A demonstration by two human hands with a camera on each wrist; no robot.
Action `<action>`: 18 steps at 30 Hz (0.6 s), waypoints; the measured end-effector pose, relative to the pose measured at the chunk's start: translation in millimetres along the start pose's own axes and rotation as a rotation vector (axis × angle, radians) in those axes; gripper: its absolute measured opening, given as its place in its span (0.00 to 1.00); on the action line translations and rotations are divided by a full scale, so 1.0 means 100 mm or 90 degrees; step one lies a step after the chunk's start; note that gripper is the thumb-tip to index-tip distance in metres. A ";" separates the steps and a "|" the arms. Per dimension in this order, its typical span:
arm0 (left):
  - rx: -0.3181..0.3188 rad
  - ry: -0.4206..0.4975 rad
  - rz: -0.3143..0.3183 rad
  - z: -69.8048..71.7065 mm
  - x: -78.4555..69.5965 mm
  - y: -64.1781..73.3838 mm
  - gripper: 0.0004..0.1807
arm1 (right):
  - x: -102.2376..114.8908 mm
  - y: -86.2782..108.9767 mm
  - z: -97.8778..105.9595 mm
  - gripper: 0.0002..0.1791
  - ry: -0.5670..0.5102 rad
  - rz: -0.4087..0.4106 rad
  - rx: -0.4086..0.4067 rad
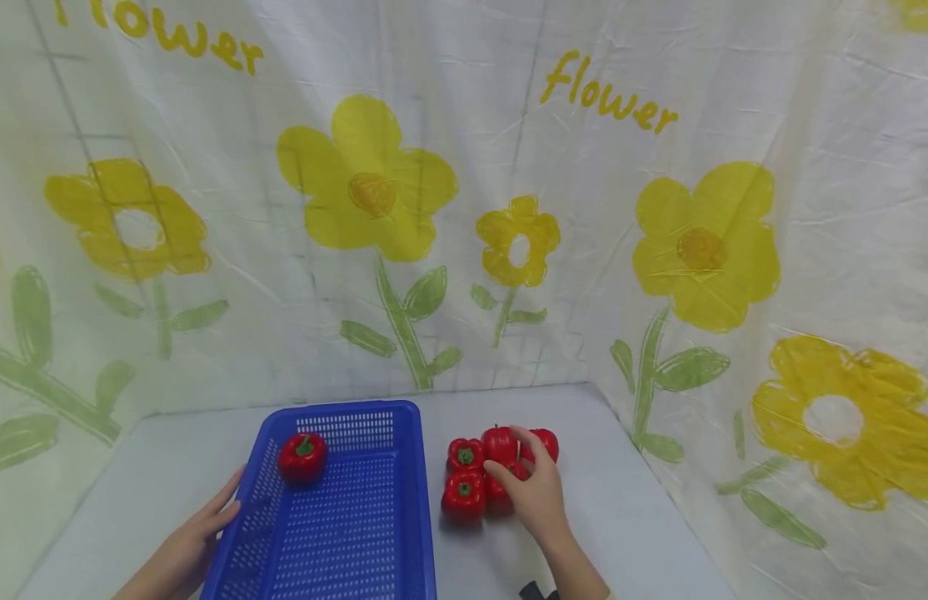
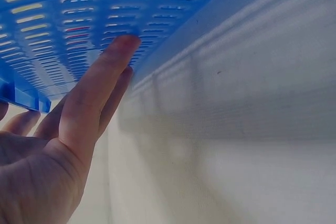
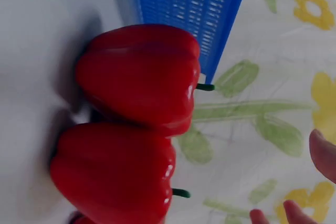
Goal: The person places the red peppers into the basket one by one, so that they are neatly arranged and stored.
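Observation:
A blue perforated basket stands on the white table, with one red bell pepper inside near its far left corner. My left hand rests against the basket's outer left side; in the left wrist view its straight fingers lie along the slotted wall. Several more red bell peppers are grouped to the right of the basket. Over that group is my right hand, thumb and fingers spread apart with nothing between them. The right wrist view has two peppers up close, with fingertips at lower right.
A pale curtain painted with yellow flowers hangs behind and beside the table. A small dark object shows at the bottom edge beside the right forearm.

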State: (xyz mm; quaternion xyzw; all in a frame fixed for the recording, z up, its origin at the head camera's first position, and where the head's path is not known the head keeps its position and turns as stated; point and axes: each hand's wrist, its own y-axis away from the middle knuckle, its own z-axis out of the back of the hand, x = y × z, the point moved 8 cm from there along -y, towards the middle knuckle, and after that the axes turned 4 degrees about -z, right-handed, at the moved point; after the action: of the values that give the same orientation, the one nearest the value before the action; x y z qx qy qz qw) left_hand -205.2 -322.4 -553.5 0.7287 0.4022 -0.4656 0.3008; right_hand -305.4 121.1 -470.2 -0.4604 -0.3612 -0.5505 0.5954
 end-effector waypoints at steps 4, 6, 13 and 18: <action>-0.007 -0.015 0.003 0.00 -0.01 0.00 0.30 | -0.09 -0.01 0.04 0.41 0.019 -0.015 -0.007; -0.014 -0.019 0.005 0.01 -0.01 0.01 0.31 | -0.14 -0.01 0.04 0.40 0.022 -0.023 -0.005; -0.012 -0.011 0.008 -0.01 -0.01 0.01 0.31 | -0.36 -0.01 0.04 0.41 0.030 -0.076 0.010; -0.008 -0.017 0.003 -0.02 -0.04 0.00 0.31 | -0.51 -0.02 0.04 0.44 0.022 -0.125 0.032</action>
State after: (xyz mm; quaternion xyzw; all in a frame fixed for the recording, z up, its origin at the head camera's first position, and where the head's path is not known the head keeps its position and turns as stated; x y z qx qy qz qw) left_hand -205.0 -322.0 -549.5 0.7216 0.3992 -0.4719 0.3117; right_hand -313.9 141.8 -516.4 -0.3983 -0.4078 -0.6046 0.5563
